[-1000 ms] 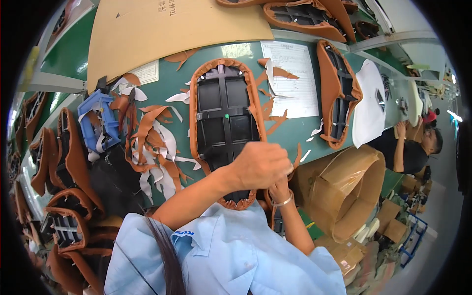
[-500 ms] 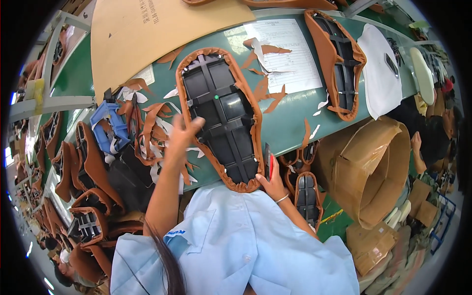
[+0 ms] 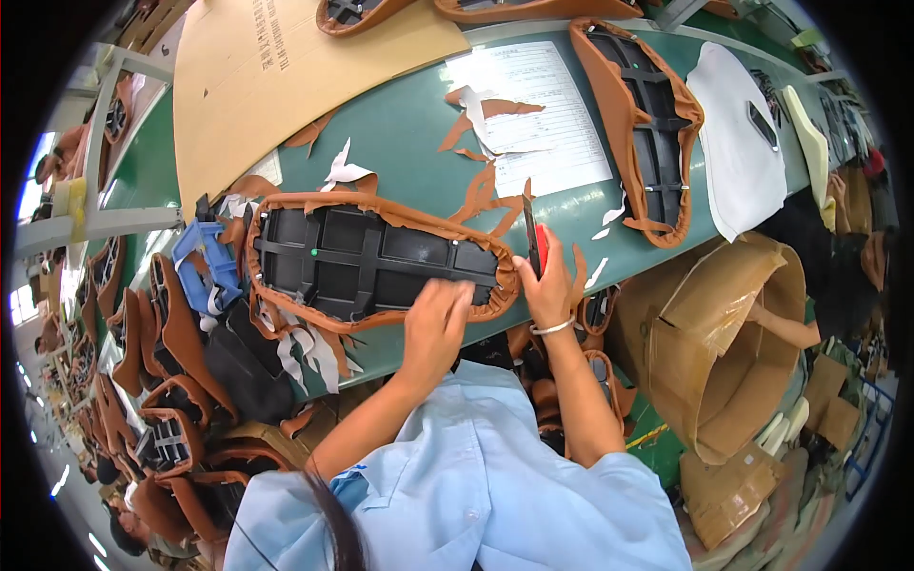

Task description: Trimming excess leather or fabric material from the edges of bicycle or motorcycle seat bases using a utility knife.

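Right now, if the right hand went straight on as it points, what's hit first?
Likely the brown scrap by the tip of the cutter, then the printed sheet; how high the right hand sits above the table is unclear.

From here I see 1 long brown seat (image 3: 338, 262) lying black bottom up on the green table (image 3: 400, 143), 1 red knife (image 3: 542, 246) held above that table.

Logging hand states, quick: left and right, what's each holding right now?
Left hand: fingers curled over the padded panel; can't tell if it holds anything.
Right hand: closed, holding a red-handled knife.
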Tool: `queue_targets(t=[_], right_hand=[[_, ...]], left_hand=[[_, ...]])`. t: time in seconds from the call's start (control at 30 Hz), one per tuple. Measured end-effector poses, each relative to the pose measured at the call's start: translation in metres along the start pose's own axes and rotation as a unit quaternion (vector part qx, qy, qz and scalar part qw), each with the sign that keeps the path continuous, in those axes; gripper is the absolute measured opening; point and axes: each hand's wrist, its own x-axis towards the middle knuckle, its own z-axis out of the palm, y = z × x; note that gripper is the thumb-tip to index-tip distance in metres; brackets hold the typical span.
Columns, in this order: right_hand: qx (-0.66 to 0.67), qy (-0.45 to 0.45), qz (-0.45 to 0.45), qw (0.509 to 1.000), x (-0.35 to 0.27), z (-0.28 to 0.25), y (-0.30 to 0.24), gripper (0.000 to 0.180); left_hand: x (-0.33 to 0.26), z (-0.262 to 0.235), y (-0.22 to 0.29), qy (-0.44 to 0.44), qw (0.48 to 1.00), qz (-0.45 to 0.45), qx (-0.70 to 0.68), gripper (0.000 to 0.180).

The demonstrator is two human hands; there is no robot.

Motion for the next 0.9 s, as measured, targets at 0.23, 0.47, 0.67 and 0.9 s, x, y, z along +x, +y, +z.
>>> queue_targets(t=[0.23,0.47,0.67,0.9], right_hand=[[-0.134,-0.059,-0.128,0.981,0.001,0.005,-0.015,0.053],[0.107,-0.038,0.054,0.992,-0.009,-0.014,0.003,0.041],[-0.207,-0.071,-0.183,0.959,-0.009,-0.065,-0.011,0.047],[-0.319,-0.222,-0.21,0.897,0.002,-0.07,-0.022,0.052]], left_hand=[[0.034,0.066,-0.029,0.071,0.972,0.057,0.218,0.012],[0.044,0.09,-0.024,0.103,0.97,-0.014,0.219,0.016],[0.043,0.086,-0.033,0.121,0.98,-0.021,0.157,0.013],[0.045,0.088,-0.034,0.109,0.986,-0.018,0.124,0.013]])
